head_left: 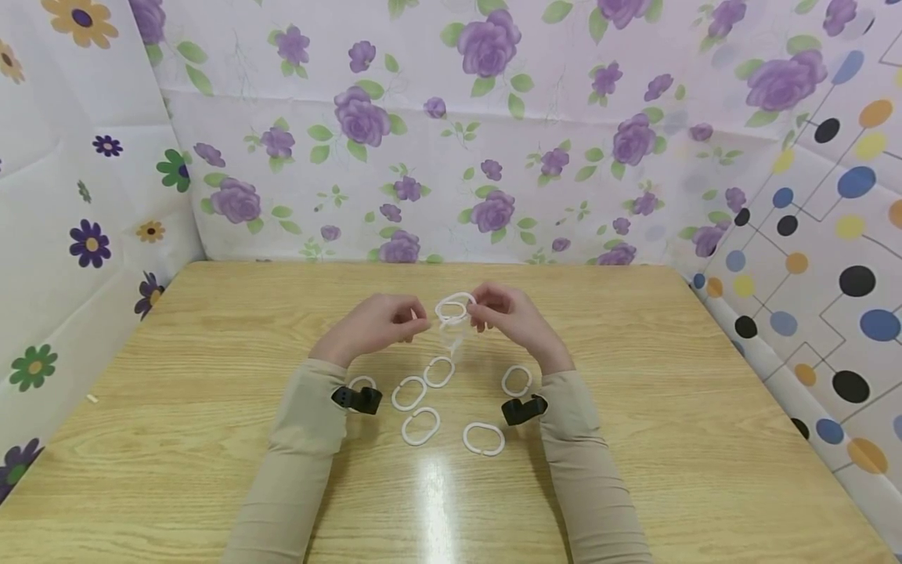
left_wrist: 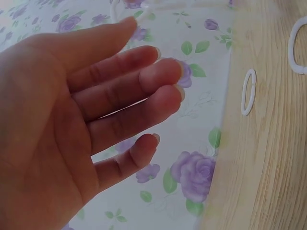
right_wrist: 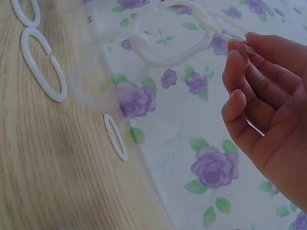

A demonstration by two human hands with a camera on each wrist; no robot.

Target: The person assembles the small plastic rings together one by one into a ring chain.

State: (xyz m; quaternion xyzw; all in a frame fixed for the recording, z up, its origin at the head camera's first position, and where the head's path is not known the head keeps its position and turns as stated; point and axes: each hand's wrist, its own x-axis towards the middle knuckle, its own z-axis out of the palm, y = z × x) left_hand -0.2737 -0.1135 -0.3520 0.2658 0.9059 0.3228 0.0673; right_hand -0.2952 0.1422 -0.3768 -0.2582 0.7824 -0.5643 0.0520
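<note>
- Nearest: beige left sleeve (head_left: 285,493) and right sleeve (head_left: 595,486), forearms laid over the wood-grain surface (head_left: 634,337), scattered white rings between them.
- Front right ring (head_left: 482,425): flat, small gap in its rim. Front left ring (head_left: 438,425): flat, slightly farther.
- Left black wrist device (head_left: 358,399) covers part of a ring (head_left: 362,378). Right black wrist device (head_left: 524,409) sits just beside another ring (head_left: 504,382).
- Middle ring (head_left: 394,395) and upper ring (head_left: 426,374) lie end to end; contact uncertain.
- Small pale piece (head_left: 92,398): near left edge, well apart.
- Left hand (head_left: 373,325): fingers loosely bent, spread, empty; fingertips near the raised rings.
- Right hand (head_left: 516,317): thumb and fingers pinch the raised rings (head_left: 456,294), overlapping, between the hands. Lower part blurred; linkage unclear.
- Beyond: purple-rose cloth (head_left: 423,157) behind, flowered cloth (head_left: 70,172) left, dotted cloth (head_left: 810,235) right.
</note>
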